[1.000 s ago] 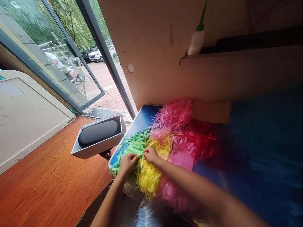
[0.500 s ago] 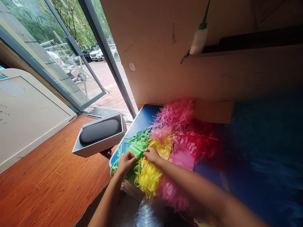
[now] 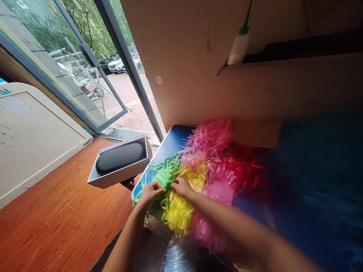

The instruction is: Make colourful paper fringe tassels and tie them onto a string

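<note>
Fringed green paper (image 3: 164, 176) lies at the left edge of the blue table (image 3: 181, 132). My left hand (image 3: 151, 192) pinches its lower edge between thumb and fingers. Close on the right, my right hand (image 3: 180, 186) is closed at the same green paper, its fingertips near the left hand's. Yellow fringed paper (image 3: 177, 215) spreads beneath and beside my right hand. Pink paper (image 3: 219, 192) and red paper (image 3: 244, 172) lie further right, with more pink strips (image 3: 211, 138) behind.
An open box with a black case (image 3: 121, 158) stands left of the table. A glue bottle (image 3: 238, 49) with a green nozzle is on a ledge at the wall. Pale bundled material (image 3: 177, 258) is below the table's near edge. A glass door (image 3: 85, 75) is at upper left.
My left hand has shifted slightly to the right, nearer my right hand. The green paper between them has changed shape a little. My right hand has barely moved.
</note>
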`<action>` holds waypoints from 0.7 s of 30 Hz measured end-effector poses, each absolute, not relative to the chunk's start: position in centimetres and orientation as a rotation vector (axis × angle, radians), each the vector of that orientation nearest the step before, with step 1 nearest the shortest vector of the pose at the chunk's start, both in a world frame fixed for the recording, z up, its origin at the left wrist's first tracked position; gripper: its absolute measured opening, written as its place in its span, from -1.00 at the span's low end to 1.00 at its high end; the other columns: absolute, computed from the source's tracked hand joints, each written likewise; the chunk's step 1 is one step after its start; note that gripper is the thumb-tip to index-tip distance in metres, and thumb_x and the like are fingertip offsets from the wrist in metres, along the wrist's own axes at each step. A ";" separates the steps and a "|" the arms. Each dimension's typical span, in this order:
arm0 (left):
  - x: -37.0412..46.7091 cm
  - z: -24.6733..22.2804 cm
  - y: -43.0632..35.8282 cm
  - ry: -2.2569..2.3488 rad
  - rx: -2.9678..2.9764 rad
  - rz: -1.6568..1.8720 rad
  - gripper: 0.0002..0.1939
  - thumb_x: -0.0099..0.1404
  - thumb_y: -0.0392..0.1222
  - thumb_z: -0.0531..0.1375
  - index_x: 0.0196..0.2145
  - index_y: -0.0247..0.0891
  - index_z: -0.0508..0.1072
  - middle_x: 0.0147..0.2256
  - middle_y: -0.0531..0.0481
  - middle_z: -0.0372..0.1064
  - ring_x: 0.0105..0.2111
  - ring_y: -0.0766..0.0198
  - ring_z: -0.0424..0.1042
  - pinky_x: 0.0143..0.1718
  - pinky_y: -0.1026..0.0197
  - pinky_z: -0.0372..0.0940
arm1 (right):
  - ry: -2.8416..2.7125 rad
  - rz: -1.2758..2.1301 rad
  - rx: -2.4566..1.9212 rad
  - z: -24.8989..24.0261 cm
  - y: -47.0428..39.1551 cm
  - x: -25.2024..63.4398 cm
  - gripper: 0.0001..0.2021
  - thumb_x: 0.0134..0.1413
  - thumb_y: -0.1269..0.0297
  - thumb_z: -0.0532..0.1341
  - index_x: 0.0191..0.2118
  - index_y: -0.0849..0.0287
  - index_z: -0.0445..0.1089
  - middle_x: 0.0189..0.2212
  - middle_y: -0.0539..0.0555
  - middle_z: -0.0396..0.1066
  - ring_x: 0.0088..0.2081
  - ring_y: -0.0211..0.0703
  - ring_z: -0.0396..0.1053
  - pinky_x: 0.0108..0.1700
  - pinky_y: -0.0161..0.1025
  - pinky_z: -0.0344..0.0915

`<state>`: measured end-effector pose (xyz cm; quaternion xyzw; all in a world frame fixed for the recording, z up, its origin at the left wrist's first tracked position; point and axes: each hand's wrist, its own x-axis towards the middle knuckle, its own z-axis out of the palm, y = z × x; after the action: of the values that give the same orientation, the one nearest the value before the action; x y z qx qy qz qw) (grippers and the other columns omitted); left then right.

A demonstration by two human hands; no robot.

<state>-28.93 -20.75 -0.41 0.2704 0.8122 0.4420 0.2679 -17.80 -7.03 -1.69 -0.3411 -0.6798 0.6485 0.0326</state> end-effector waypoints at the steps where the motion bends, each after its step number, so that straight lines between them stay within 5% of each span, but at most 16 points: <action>1: -28.9 -0.4 -20.8 2.181 0.728 1.191 -0.58 -0.12 0.13 0.38 -0.58 -0.24 0.34 -0.59 0.15 0.25 -0.55 0.36 0.18 -0.47 0.28 0.06 | -2.118 1.966 -1.035 -1.6 -7.0 -17.9 -0.91 0.09 0.35 0.28 -0.38 0.25 0.41 -0.59 -0.08 0.36 -0.53 -0.30 0.35 -0.45 -0.38 0.19; 7: -28.9 -0.1 -20.8 2.168 0.714 1.174 -0.58 -0.14 0.11 0.39 -0.59 -0.23 0.32 -0.61 0.19 0.18 -0.57 0.38 0.11 -0.49 0.30 0.00 | -2.274 1.760 -1.017 -0.9 -7.0 -18.7 -0.81 -0.04 0.19 0.36 -0.41 0.24 0.49 -0.41 0.07 0.52 -0.32 -0.13 0.43 -0.34 -0.32 0.19; 12: -28.8 0.0 -20.9 2.154 0.717 1.169 -0.58 -0.14 0.09 0.40 -0.59 -0.23 0.31 -0.59 0.19 0.19 -0.56 0.39 0.11 -0.48 0.31 0.00 | -2.316 1.694 -1.104 -1.2 -6.9 -19.0 -0.90 -0.02 0.34 0.29 -0.36 0.25 0.52 -0.36 0.11 0.55 -0.31 -0.12 0.44 -0.34 -0.33 0.18; 18: -28.9 0.0 -20.9 2.142 0.731 1.154 -0.58 -0.14 0.10 0.40 -0.58 -0.22 0.30 -0.59 0.20 0.18 -0.56 0.39 0.10 -0.48 0.31 0.00 | -2.313 1.685 -1.143 -1.2 -6.9 -19.3 -0.72 0.08 0.08 0.24 -0.39 0.21 0.52 -0.41 0.09 0.53 -0.34 -0.12 0.43 -0.37 -0.33 0.20; 21: -29.0 0.0 -20.9 2.152 0.734 1.141 -0.57 -0.14 0.10 0.40 -0.59 -0.22 0.30 -0.60 0.20 0.16 -0.58 0.39 0.09 -0.50 0.31 -0.01 | -2.320 1.675 -1.175 -1.3 -6.8 -19.5 -0.76 0.06 0.11 0.25 -0.35 0.19 0.54 -0.39 0.10 0.54 -0.34 -0.10 0.44 -0.36 -0.32 0.22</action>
<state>-28.96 -20.89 -0.01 0.2756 0.8084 0.4286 0.2947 -19.52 -6.75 -1.32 -0.3798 -0.7497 0.5413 0.0242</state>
